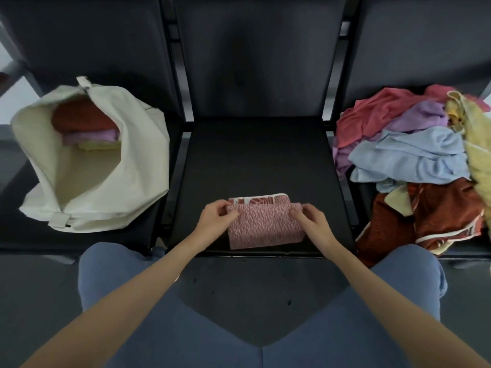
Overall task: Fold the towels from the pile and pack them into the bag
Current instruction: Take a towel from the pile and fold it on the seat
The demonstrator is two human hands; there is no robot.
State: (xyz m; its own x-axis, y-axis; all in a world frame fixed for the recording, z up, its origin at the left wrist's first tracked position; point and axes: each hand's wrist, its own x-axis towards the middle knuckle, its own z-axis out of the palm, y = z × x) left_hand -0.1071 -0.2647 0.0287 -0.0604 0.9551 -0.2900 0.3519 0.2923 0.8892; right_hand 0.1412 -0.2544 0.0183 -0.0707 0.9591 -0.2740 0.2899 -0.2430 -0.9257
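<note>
A pink patterned towel point(264, 227) lies folded on the middle black seat point(255, 160), near its front edge. A red-and-white layer shows along its far edge. My left hand point(216, 217) pinches the towel's upper left corner. My right hand point(313, 221) pinches its upper right corner. On the left seat lies a cream bag point(132, 166) with its mouth open; folded red, purple and pale yellow towels point(87, 128) sit inside. A loose pile of towels point(414, 160) in pink, purple, light blue, yellow and dark red covers the right seat.
Three black seats with tall backrests point(255, 54) stand in a row. My knees in blue trousers point(127, 282) are just before the middle seat, over a dark floor. The dark red towel point(425, 221) hangs over the right seat's front edge.
</note>
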